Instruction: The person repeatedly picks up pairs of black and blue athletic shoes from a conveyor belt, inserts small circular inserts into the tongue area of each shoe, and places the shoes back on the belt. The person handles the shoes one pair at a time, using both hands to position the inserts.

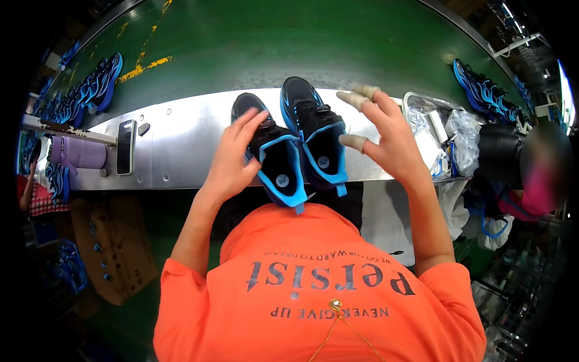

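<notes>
The shoe pair stood on the steel bench (187, 123), toes pointing away from the person and slightly left. The left shoe (275, 137) lay just right of the left hand (236, 148), the nearer one, its fingers parted over the outer side; contact was unclear. The right hand (386, 136), fingers spread, hung beside the right shoe (314, 125), thumb pointing at its collar.

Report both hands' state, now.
Left hand: at the left shoe; whether it grips cannot be told.
Right hand: open, holding nothing.
</notes>
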`<state>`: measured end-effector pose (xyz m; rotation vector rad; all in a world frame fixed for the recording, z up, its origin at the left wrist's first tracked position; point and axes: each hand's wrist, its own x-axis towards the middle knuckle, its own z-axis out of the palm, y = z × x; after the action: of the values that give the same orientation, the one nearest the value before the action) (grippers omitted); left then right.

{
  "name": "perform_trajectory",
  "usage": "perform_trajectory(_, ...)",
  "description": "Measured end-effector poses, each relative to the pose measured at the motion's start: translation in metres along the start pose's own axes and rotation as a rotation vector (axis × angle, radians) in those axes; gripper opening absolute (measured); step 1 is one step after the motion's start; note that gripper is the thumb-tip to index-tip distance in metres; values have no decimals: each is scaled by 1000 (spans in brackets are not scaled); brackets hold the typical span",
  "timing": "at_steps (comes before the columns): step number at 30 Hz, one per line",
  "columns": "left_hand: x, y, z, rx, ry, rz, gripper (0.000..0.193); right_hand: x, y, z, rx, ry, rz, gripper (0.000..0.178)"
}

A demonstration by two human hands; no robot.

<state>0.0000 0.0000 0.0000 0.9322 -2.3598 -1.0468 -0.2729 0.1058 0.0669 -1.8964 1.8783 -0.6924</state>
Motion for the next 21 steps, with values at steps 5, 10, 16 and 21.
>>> perform_trajectory(5, 0, -15, -9, -589, -202, -72, 74, 26, 18, 46, 69, 66, -209, 47)
perform_trajectory(10, -7, 33, 7, -33, 85, 36, 69, 18, 27, 57, 39, 170, -141, 42)
perform_trajectory(16, 4, 30, 35, 296, 188, 172, 46, 0, 2, 32, 65, 24, 11, 50)
perform_trajectory(21, -12, 41, 31, 517, 105, 269, 39, -31, 10, 51, -47, 76, -89, 56)
